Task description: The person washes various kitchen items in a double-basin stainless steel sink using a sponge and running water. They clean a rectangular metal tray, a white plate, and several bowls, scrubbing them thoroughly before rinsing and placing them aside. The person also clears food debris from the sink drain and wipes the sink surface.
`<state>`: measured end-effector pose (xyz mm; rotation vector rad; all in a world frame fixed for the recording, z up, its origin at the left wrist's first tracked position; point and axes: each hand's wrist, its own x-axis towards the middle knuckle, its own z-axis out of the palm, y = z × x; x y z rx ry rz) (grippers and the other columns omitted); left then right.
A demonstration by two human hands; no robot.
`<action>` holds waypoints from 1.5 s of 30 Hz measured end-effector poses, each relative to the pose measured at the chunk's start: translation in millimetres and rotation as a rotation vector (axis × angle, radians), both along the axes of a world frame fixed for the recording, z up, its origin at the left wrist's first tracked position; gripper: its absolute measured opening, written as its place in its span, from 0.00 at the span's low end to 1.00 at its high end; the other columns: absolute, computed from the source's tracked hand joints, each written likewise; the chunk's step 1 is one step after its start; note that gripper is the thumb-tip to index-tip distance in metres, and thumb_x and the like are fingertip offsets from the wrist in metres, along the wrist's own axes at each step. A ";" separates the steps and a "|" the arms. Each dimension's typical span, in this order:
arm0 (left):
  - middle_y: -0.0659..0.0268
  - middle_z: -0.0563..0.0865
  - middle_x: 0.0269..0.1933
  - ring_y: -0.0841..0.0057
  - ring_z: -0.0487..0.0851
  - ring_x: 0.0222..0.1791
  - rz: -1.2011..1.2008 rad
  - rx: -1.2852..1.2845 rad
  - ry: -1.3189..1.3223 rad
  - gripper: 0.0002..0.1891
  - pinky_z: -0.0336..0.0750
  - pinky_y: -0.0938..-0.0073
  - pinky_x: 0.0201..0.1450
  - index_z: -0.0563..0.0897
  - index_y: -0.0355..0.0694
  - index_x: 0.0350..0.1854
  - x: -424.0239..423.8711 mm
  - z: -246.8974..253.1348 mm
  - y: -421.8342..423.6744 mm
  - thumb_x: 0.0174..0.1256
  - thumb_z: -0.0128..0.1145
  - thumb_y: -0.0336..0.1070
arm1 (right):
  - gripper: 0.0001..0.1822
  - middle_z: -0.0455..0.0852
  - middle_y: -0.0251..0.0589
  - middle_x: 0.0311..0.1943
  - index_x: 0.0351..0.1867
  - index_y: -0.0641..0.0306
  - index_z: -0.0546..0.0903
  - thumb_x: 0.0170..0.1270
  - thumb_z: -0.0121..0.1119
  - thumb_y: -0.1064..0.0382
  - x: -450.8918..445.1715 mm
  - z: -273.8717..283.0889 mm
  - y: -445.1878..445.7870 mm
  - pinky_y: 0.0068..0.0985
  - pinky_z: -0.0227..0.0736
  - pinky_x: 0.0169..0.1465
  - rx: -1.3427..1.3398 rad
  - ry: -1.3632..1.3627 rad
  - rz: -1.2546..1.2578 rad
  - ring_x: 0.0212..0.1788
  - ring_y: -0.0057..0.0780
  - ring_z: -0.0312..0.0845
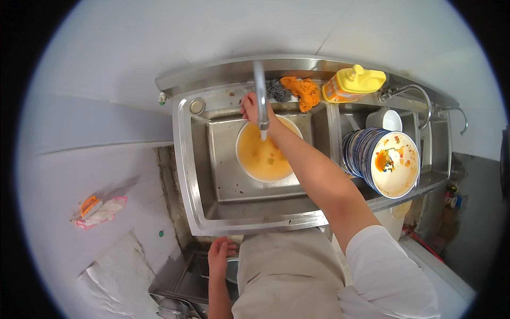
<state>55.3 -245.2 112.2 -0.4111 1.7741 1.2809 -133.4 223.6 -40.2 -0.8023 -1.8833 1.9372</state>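
Note:
My right hand point(250, 108) reaches across the far rim of a large white bowl point(265, 159) in a steel sink basin; its fingers are curled, partly behind the faucet, and what they touch is unclear. Cloudy orange liquid with food bits fills the bowl. A metal faucet point(260, 99) lets water run into it beside my forearm. Beyond lie a dark scouring pad point(279, 91) and an orange cloth point(305, 92). My left hand point(221, 250) hangs in front of the sink's near edge, fingers apart and holding nothing.
In the right-hand basin lean stacked blue-rimmed bowls point(395, 165), the front one soiled with food, near white bowls point(391, 121). A yellow detergent jug point(354, 84) stands on the back ledge. A curved faucet point(422, 95) rises at right. An orange brush point(91, 206) is at left.

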 end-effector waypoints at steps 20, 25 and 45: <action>0.52 0.80 0.58 0.60 0.80 0.59 -0.706 0.430 1.248 0.18 0.75 0.65 0.63 0.75 0.32 0.65 -123.0 144.6 517.5 0.78 0.53 0.33 | 0.15 0.86 0.40 0.49 0.56 0.69 0.81 0.71 0.54 0.70 189.9 159.9 67.2 0.27 0.78 0.54 -0.619 0.139 -0.528 0.49 0.29 0.83; 0.46 0.78 0.70 0.56 0.77 0.68 -1.303 0.123 0.817 0.25 0.70 0.62 0.70 0.78 0.32 0.65 -157.5 97.0 640.0 0.83 0.39 0.48 | 0.18 0.85 0.40 0.52 0.62 0.71 0.78 0.73 0.51 0.70 177.9 195.6 89.2 0.24 0.77 0.54 -0.930 0.463 -0.589 0.50 0.25 0.82; 0.58 0.85 0.32 0.69 0.84 0.33 -0.501 -0.566 0.443 0.14 0.77 0.65 0.38 0.79 0.33 0.41 -88.0 -203.8 220.3 0.76 0.60 0.42 | 0.22 0.86 0.44 0.56 0.66 0.70 0.76 0.72 0.51 0.68 286.4 -11.7 -62.2 0.28 0.74 0.61 -0.558 -0.468 -0.516 0.58 0.32 0.82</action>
